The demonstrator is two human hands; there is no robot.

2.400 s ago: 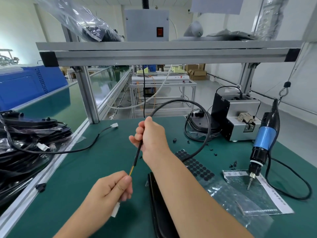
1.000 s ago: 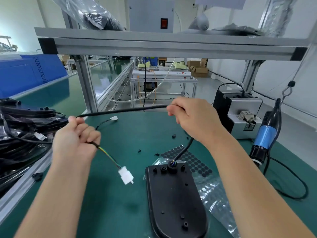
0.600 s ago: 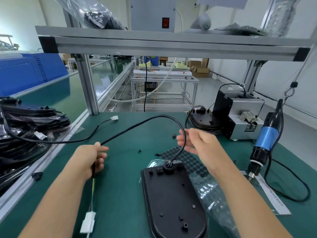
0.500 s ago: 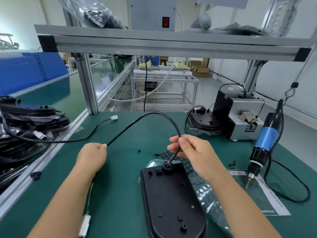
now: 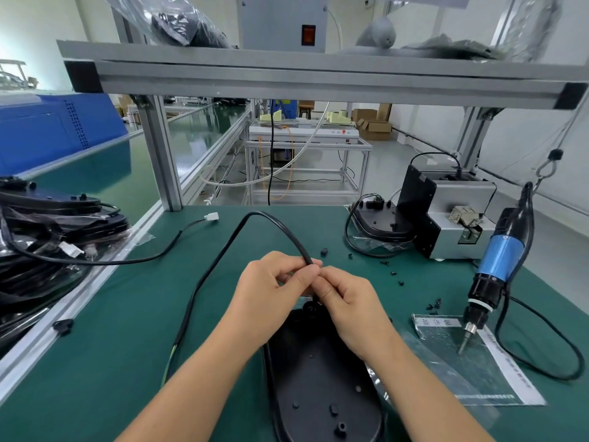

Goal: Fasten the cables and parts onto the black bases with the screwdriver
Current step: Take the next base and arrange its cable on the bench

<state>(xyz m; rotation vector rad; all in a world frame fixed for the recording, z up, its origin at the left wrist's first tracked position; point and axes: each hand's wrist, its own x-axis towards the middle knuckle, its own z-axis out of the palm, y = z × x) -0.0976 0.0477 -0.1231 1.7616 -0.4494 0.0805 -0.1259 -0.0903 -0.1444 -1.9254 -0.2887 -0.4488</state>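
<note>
- Head view: both my hands meet over the far end of the black base (image 5: 322, 371). Left hand (image 5: 271, 291) has its grip pinched on the black cable (image 5: 223, 253) close to where it enters the base; right hand (image 5: 347, 301) has fingers curled onto the same stretch, just beside the left.
- Base lies flat on the bench (image 5: 127, 314), directly under the grip; the cable arcs up and away from it, then trails down toward my left elbow.
- Risk, my guess: pull too hard and the cable slips back out of its hole, or the thin coloured wires at the entry kink.
- Risk: the base could skate on the plastic bag (image 5: 462, 355) half under it.
- Risk: small black screws (image 5: 395, 275), right of the grip, scatter if my wrist sweeps them.
- Screwdriver (image 5: 500, 266) hangs untouched, far right of the grip.
- Writing: the bag's label strip carries printed characters, too small to read. No brand is legible.
</note>
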